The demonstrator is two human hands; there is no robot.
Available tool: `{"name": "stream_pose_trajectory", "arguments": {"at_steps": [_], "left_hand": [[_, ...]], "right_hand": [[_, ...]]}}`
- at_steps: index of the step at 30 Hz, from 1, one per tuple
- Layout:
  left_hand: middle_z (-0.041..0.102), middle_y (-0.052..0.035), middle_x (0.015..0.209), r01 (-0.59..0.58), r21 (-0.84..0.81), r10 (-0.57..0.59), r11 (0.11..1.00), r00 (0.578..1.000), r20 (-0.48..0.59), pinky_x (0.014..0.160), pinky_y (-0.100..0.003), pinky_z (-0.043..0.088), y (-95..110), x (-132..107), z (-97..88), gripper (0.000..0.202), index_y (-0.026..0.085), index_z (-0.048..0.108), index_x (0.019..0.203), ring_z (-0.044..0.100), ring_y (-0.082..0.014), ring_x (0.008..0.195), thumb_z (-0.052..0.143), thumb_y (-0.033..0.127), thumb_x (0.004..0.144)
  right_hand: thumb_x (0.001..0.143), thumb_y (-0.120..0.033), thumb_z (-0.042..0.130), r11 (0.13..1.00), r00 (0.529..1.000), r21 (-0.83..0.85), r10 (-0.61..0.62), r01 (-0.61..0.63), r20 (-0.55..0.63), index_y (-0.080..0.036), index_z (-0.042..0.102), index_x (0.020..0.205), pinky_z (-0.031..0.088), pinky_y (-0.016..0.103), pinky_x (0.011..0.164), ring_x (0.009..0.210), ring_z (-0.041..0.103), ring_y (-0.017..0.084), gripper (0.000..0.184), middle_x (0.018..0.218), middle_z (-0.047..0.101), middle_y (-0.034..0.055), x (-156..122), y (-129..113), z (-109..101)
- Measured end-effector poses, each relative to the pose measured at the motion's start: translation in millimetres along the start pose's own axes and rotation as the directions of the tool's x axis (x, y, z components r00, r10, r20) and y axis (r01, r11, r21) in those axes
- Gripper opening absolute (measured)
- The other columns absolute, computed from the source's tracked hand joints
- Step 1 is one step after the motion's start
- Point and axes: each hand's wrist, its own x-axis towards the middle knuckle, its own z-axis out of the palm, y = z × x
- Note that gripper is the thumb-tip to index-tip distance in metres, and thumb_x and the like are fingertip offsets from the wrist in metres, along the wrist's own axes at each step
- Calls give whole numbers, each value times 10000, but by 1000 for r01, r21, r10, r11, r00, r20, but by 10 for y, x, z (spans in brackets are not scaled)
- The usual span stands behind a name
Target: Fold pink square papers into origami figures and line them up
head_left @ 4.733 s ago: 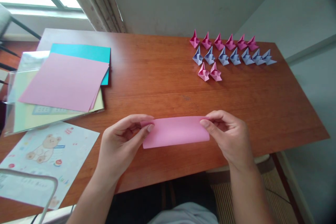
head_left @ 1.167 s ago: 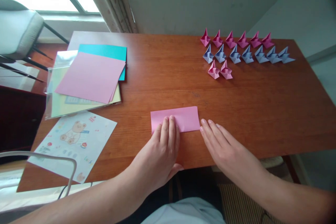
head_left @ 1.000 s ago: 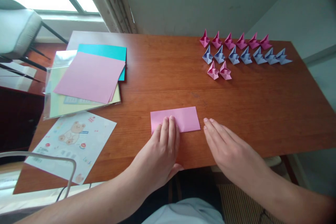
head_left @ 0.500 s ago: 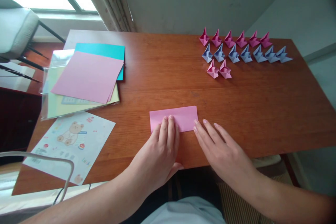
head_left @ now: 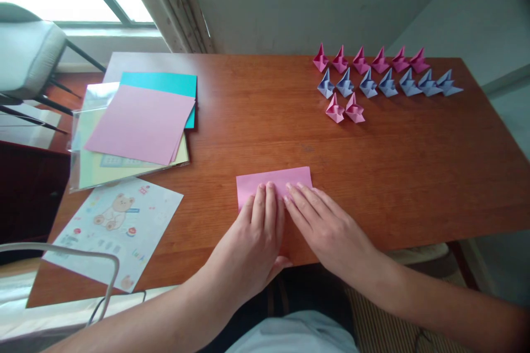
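A pink sheet of origami paper [head_left: 252, 181], folded into a long rectangle, lies near the front edge of the wooden table [head_left: 248, 132]. My left hand [head_left: 259, 237] presses flat on its middle, fingers stretched out and lying close together. On the paper's right part rest the outstretched fingertips of my right hand [head_left: 327, 220], beside the left fingers. Both hands cover much of the paper's near edge. Neither hand grips anything.
Rows of folded paper figures stand at the back right: dark pink [head_left: 361, 60], blue [head_left: 367, 84] and light pink [head_left: 334, 109]. Left are pink sheets [head_left: 141, 121], a turquoise sheet [head_left: 165, 83], a plastic sleeve [head_left: 78, 149] and a bear-printed sheet [head_left: 149, 231]. A white tube [head_left: 83, 251] curves at lower left.
My right hand has slid left along the folded paper, from its right end toward my left hand. My left hand and the paper have stayed in place. The view has shifted slightly.
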Motion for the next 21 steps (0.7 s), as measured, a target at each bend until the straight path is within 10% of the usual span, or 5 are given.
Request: {"name": "stream_pose_trajectory", "arguments": {"at_steps": [21], "left_hand": [[379,-323,1560,19,72,-17,997,1000,-19,1186,-508,352,-25,-292,56,1179,-31,427,1495,345,-449,1476,626,829,713]], "right_hand": [[908,-52,392,993,998,-105,-55,55,7,59,452,1462,486,507,1129,1416,462,375,568,1561,425,252,-97,63,60]]}}
